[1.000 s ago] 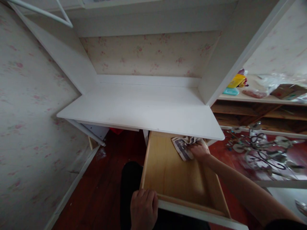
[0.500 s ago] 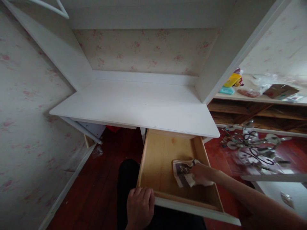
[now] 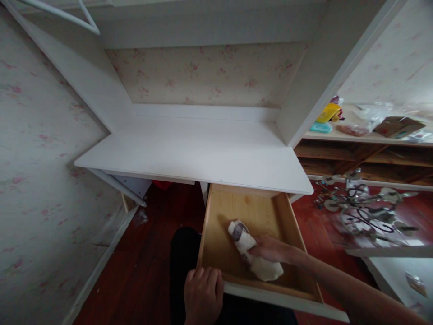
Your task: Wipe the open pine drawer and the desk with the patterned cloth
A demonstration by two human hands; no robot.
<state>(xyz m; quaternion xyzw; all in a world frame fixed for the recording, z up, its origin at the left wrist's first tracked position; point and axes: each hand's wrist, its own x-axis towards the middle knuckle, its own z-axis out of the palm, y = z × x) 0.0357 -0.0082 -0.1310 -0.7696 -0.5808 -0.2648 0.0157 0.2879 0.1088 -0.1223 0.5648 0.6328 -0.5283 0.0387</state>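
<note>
A pulled-out wooden drawer (image 3: 250,207) juts from beneath the white desk (image 3: 203,146). My left hand (image 3: 204,293) is closed over the top of the drawer's front panel, near its left corner, fingers curled over the edge. Inside the drawer, my right hand (image 3: 267,248) grips a white and grey-brown cloth (image 3: 243,243), bunched lengthwise and pressed on the drawer bottom. Part of the cloth lies under the hand, and the fingertips are partly hidden.
On the red floor (image 3: 135,253) at the right lies a metal chandelier (image 3: 368,207). Behind it, a low shelf unit (image 3: 338,152) carries a yellow bag (image 3: 329,113) and a cardboard box (image 3: 397,127). Floral-papered wall (image 3: 37,180) bounds the left side. My knee (image 3: 184,248) is beside the drawer.
My right hand has moved left across the drawer bottom with the cloth, which went from spread out to bunched long. My left hand stays on the drawer front; the view shifted slightly.
</note>
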